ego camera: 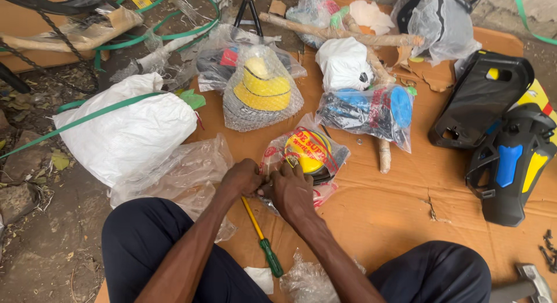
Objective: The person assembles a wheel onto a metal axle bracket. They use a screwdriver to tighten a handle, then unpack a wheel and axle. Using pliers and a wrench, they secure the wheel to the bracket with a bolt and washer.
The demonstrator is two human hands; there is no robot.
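Observation:
My left hand (242, 178) and my right hand (292, 190) meet at the near edge of a clear plastic bag (325, 163) that holds a yellow and black round part (306, 149). Both hands pinch the bag's plastic, fingers curled tight. The bag lies on a sheet of brown cardboard (394, 210) between my knees. A screwdriver with a yellow shaft and green handle (262, 239) lies on the cardboard just below my hands.
More bagged parts sit beyond: a yellow one in netting (261, 88), a blue and black one (371, 111), a white sack (127, 129). Black plastic covers with blue and yellow panels (505, 134) lie right. A hammer (531, 282) rests at bottom right. Green strapping crosses the left.

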